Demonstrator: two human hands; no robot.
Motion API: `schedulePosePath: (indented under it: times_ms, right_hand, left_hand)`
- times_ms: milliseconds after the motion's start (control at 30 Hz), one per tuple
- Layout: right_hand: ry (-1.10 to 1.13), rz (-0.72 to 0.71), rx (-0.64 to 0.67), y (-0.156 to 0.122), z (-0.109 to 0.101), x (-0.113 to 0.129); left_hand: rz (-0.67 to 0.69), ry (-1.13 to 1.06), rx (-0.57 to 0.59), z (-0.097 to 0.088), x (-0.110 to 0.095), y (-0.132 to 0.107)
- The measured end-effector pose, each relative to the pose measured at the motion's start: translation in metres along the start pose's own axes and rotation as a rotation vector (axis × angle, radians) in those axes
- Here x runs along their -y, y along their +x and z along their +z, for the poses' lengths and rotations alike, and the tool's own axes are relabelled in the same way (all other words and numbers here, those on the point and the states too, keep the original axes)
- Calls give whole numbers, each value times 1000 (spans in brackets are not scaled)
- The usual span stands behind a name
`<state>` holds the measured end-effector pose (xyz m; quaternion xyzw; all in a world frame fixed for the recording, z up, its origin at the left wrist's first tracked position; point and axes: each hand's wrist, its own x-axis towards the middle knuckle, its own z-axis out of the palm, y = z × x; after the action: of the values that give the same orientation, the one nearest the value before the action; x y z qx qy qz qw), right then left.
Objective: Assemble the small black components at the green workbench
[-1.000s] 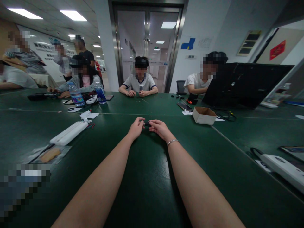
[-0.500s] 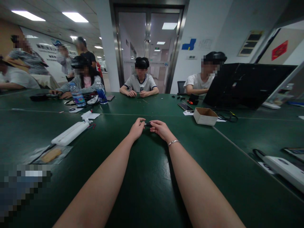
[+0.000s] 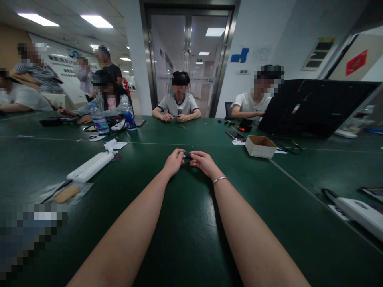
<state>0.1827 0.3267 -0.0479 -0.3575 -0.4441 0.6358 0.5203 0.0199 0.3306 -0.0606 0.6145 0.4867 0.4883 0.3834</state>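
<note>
Head view: over the green table [image 3: 185,231], my left hand [image 3: 173,161] and right hand [image 3: 204,162] meet at 12 o'clock. Both sets of fingertips are pinched closed on a small black piece [image 3: 187,156], just above the tabletop. I judge that an even pinch from both sides keeps it steady. Farther out is a cardboard box [image 3: 260,146] at 1 o'clock. The water bottle [image 3: 98,118] label and the red wall sign [image 3: 356,62] are too small to read.
</note>
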Motion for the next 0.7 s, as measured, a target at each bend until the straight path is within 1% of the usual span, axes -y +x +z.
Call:
schedulePosePath:
  times_ms: [133, 300, 400, 533, 633, 700]
  right_hand:
    - [17, -1, 14, 0, 0, 0]
    - [17, 3, 15, -1, 1, 1]
    - [16, 6, 13, -1, 1, 1]
    - [11, 8, 17, -1, 1, 1]
    - [2, 6, 23, -1, 0, 1]
    - [-1, 4, 24, -1, 0, 1]
  left_hand:
    - [-11, 35, -29, 0, 0, 0]
    - [17, 67, -44, 0, 1, 0]
    - [-4, 32, -20, -1, 1, 1]
    - [46, 61, -19, -2, -2, -1]
    - [10, 28, -11, -3, -4, -2]
    - [9, 15, -4, -3, -4, -2]
